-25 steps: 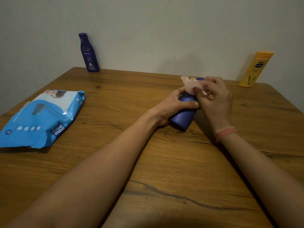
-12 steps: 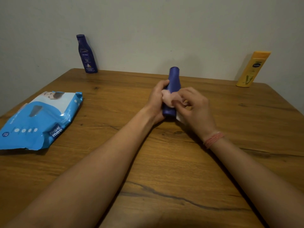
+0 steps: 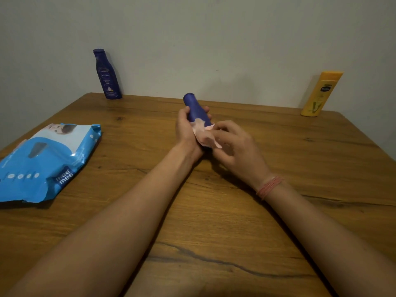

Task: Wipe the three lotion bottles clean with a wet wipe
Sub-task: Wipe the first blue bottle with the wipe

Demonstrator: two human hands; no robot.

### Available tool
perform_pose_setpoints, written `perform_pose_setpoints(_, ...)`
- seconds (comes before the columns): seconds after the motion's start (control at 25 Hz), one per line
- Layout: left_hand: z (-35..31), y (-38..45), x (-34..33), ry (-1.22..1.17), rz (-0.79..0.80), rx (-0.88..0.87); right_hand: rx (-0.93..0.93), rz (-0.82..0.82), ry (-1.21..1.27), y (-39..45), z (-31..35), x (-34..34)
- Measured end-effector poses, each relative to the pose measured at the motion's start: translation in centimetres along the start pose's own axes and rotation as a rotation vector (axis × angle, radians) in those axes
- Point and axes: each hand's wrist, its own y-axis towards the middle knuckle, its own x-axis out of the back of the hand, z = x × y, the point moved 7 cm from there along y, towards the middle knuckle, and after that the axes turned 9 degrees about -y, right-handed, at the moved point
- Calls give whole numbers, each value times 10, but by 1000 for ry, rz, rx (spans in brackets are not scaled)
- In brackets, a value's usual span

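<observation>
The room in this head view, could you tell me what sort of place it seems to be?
Probably a home room: a plain wall, a wooden table against it, a baby-wipes pack and lotion bottles standing at the wall.

Home room, wooden table (image 3: 214, 211), plain wall (image 3: 214, 39)

The bench (image 3: 235, 211) is warm brown wood with dark grain streaks. At far left stands a dark blue Nivea lotion bottle (image 3: 107, 76) with white lettering; at far right, a yellow-orange lotion bottle (image 3: 321, 93). The middle lotion bottle (image 3: 196, 109) is plain deep blue, the wet wipe (image 3: 203, 133) against it pale pink. The wipes pack (image 3: 45, 161) at left is bright blue and white. A pink-red thread band (image 3: 269, 186) circles the right wrist.
</observation>
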Motion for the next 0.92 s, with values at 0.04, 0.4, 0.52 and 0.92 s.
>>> perform_pose_setpoints(0.04,-2,-3,-3,-3,19,-5,-44,-31,-1,0,-6,2)
perform_pose_setpoints(0.4,22,-20,-22,48,166,135,-205,-123,43,-1,-23,18)
perform_pose_setpoints(0.52,-2,-5,1,-102,-14,-12,-34,-42,-15,-1,-8,9)
perform_pose_setpoints(0.92,12,-11,-19,172,216,24,-252,-138,126,-2,-41,19)
